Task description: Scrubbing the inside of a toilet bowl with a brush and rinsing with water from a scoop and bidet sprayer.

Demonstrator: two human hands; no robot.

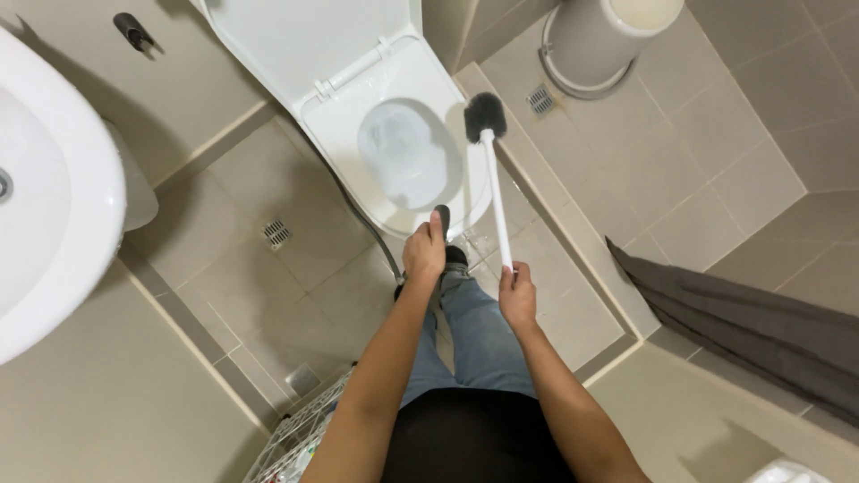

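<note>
Right hand [517, 297], fingers wrapped round a white toilet brush [490, 161]; left hand [424, 250] pinches a dark nozzle [442, 219] near the open toilet [394, 134].

Glossy toilet [447, 192]; brush [490, 170] handle probably smooth plastic; matt floor tiles [680, 179].

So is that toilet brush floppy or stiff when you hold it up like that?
Probably stiff: the toilet brush has a thin white handle that stays straight though the right hand holds only its end. It seems light, since one hand lifts it. The dark bristle head likely bends softly when pushed.
</note>
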